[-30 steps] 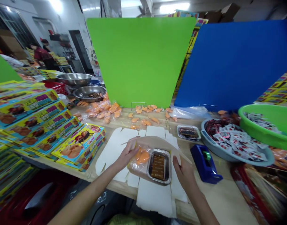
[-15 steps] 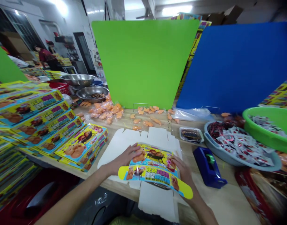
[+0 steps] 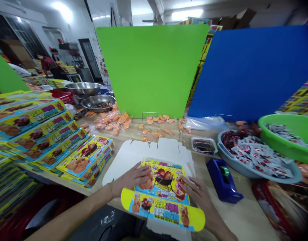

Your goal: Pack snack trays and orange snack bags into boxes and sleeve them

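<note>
1. Far left, a stack of glossy yellow printed cardboard boxes (image 3: 35,130) lies in overlapping rows on a light wooden table (image 3: 234,214); beyond them, a person in a dark red top (image 3: 48,63) stands well back in the room.
2. Behind the stack sit two stainless steel bowls (image 3: 98,103), beside a red plastic basket (image 3: 63,97); loose orange vacuum-sealed packets (image 3: 121,124) lie scattered along the table, in front of a tall green board (image 3: 148,70).
3. The left hand (image 3: 131,179) lies on the upper left of a yellow printed card wrapper (image 3: 164,190), fingers spread and pressed flat, pinching nothing; the wrapper rests on a flat white die-cut cardboard blank (image 3: 133,157), at the table's near edge, with its long printed flap overhanging toward the person.
4. The right hand (image 3: 196,194) is open too, fingers spread, with the fingertips on the wrapper's right side; nothing is pinched.
5. Right of the hand stand a small foil tray of dark food (image 3: 204,145) and a blue tape dispenser (image 3: 223,180), the dispenser nearest that hand; a tall blue board (image 3: 251,70) rises behind them.
6. Far right, a grey plastic basin (image 3: 225,150) holds red-and-white sachets (image 3: 256,157); a round green plastic basin (image 3: 282,140) overlaps its edge.
</note>
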A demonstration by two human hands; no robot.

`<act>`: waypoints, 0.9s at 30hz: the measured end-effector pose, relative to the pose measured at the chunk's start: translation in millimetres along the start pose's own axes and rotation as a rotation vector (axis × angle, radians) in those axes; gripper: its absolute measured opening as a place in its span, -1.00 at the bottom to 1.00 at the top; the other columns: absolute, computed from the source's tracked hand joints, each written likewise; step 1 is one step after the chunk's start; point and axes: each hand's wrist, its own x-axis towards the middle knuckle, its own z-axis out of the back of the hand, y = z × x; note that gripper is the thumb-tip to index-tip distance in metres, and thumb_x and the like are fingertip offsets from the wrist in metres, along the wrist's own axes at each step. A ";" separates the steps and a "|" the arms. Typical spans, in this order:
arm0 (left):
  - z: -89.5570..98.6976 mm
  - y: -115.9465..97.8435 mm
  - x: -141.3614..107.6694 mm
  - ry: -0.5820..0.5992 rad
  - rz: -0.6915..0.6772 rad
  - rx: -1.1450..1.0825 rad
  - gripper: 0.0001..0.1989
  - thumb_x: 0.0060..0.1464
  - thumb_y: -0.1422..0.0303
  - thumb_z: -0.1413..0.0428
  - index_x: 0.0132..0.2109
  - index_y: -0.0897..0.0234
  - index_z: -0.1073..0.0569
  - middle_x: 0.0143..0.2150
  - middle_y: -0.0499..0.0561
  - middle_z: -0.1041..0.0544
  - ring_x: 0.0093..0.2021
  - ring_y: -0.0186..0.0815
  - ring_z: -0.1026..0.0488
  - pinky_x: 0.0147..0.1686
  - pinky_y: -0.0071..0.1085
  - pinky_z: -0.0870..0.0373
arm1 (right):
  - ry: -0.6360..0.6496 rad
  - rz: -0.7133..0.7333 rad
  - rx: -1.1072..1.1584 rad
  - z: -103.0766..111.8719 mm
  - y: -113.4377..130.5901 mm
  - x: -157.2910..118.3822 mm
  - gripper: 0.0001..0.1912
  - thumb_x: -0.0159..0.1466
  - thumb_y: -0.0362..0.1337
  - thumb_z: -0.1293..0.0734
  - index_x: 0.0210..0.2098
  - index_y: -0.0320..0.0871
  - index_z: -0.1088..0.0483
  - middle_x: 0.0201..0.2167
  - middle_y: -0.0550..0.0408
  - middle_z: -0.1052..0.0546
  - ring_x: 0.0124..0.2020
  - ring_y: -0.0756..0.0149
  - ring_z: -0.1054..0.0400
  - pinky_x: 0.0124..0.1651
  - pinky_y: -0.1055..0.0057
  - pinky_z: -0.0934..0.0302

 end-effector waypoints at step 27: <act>36.1 3.0 71.2 -0.393 0.857 -1.216 -0.71 -0.30 0.26 -0.26 -0.39 0.38 -0.55 -0.45 0.04 -0.58 -0.46 -0.26 -0.47 -0.41 -0.44 -0.33 | 0.005 -0.476 0.627 96.4 -3.5 116.7 -0.58 0.19 0.04 -0.21 -0.17 -0.11 -0.44 -0.51 0.15 -0.38 -0.54 0.39 -0.17 -0.48 0.44 -0.09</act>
